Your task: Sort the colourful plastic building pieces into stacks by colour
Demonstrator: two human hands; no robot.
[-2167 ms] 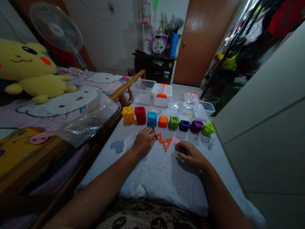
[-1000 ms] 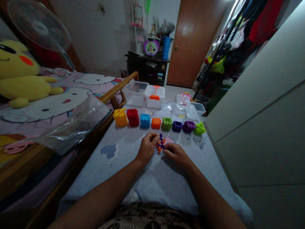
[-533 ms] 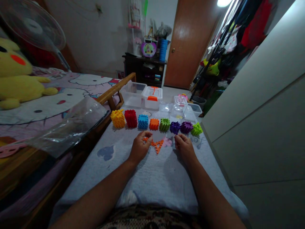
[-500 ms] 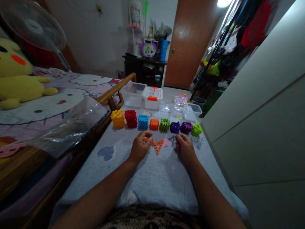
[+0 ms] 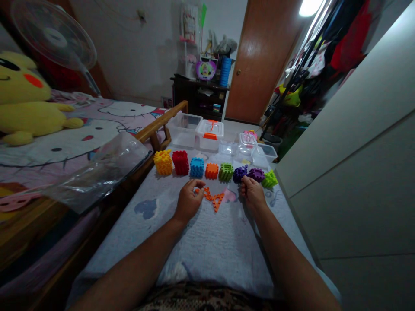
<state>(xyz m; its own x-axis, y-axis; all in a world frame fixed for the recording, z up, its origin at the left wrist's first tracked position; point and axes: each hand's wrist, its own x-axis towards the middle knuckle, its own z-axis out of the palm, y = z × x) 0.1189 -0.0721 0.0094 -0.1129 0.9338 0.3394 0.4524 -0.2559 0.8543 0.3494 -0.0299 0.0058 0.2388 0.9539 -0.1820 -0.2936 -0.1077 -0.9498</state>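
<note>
A flat orange plastic lattice piece (image 5: 212,197) lies on the grey quilted cover (image 5: 207,246), with my left hand (image 5: 188,201) curled over its left end. My right hand (image 5: 253,193) has its fingertips pinched together at a purple waffle block (image 5: 240,174), and a second purple block (image 5: 256,174) stands close by. Whether either hand grips anything is hidden by the fingers. Further along the row are a yellow block (image 5: 163,163), a red block (image 5: 180,162), a blue block (image 5: 196,167), an orange block (image 5: 212,171), a green block (image 5: 226,172) and a lime block (image 5: 269,179).
Transparent plastic boxes (image 5: 183,130), one with an orange latch (image 5: 209,136), stand beyond the row. To the left are a wooden bed rail (image 5: 155,123) and a crumpled plastic bag (image 5: 103,172). A pale wardrobe panel (image 5: 346,172) runs along the right side.
My hands have moved apart from the centre, and the purple strip held between them earlier no longer shows. My right hand now sits at the purple block, and the orange piece lies flat.
</note>
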